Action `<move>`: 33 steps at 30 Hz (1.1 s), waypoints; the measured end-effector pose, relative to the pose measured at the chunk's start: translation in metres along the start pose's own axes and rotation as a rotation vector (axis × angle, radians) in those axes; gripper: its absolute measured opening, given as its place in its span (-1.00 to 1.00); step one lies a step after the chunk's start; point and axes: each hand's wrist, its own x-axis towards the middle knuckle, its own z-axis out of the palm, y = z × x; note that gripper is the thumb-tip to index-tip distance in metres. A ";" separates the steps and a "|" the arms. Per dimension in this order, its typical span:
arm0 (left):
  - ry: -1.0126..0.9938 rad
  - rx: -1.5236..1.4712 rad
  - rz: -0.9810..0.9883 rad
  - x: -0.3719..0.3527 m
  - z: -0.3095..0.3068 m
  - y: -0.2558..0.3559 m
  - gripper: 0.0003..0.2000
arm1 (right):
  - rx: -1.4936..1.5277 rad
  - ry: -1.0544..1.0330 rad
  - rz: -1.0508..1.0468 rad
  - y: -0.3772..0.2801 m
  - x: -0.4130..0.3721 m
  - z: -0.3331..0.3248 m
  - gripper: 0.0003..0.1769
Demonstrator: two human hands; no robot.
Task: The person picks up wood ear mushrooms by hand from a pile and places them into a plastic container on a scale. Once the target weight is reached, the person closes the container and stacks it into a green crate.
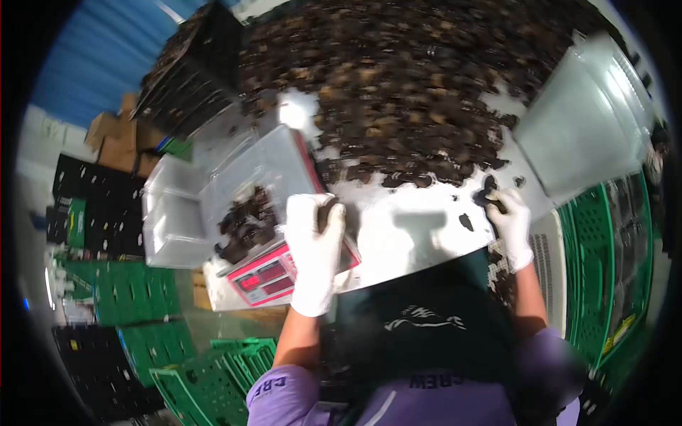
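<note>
My left hand (312,241), in a white glove, is closed around a dark mushroom-like piece (327,211) beside the right edge of a red-trimmed digital scale (263,280). On the scale's platform lies an open clear plastic clamshell box (167,213), with dark pieces (249,224) in one half. At the right, my gloved right hand (510,224) pinches another dark mushroom-like piece (487,193) just above the white tabletop (376,248). Red digits glow on the scale, too blurred to read.
A large heap of dark brown pieces (398,85) covers the back of the table. Stacked clear plastic boxes (586,117) stand at the right. A black crate (192,78) sits back left. Green crates (135,291) stand left; another green crate (597,241) is at the right.
</note>
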 end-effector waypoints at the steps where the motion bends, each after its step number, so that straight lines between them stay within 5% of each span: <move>1: 0.100 0.027 0.026 0.008 -0.019 -0.013 -0.84 | 0.048 -0.005 0.069 0.004 -0.001 0.001 -0.78; 5: 0.311 0.110 -0.179 0.026 -0.090 -0.076 -0.83 | 0.132 -0.049 0.217 -0.002 0.006 0.000 -0.82; 9: 0.017 0.293 -0.241 0.022 -0.121 -0.102 -0.69 | 0.283 -0.090 0.081 -0.079 0.035 0.008 -0.81; 11: 0.072 0.261 -0.144 0.018 -0.124 -0.104 -0.72 | 0.531 -0.228 0.106 -0.142 0.050 0.017 -0.79; 13: 0.143 0.135 -0.177 0.015 -0.127 -0.103 -0.75 | 0.465 -0.237 -0.318 -0.174 0.064 0.047 -0.77; 15: 0.212 0.008 -0.212 0.011 -0.129 -0.106 -0.79 | 0.561 -0.301 -0.493 -0.217 0.072 0.079 -0.80; 22: 0.262 0.199 -0.100 0.006 -0.117 -0.104 -0.80 | 0.187 -0.542 -0.703 -0.317 0.052 0.167 -0.40; 26: 0.329 0.368 0.024 0.001 -0.113 -0.106 -0.75 | 0.129 -0.527 -0.605 -0.258 0.051 0.121 -0.45; 27: 0.371 0.439 0.099 0.001 -0.112 -0.102 -0.78 | 0.228 -0.300 -0.630 -0.213 0.044 0.124 -0.55; 29: 0.378 0.342 0.117 -0.002 -0.096 -0.080 -0.79 | 0.069 -0.178 -0.419 -0.152 0.044 0.095 -0.62; 31: 0.205 0.135 0.117 -0.005 -0.063 -0.038 -0.80 | -0.085 -0.027 -0.283 -0.095 0.045 0.052 -0.61; 33: -0.105 -0.004 0.206 -0.009 -0.018 -0.006 -0.80 | -0.173 -0.004 0.188 -0.064 0.031 0.022 -0.43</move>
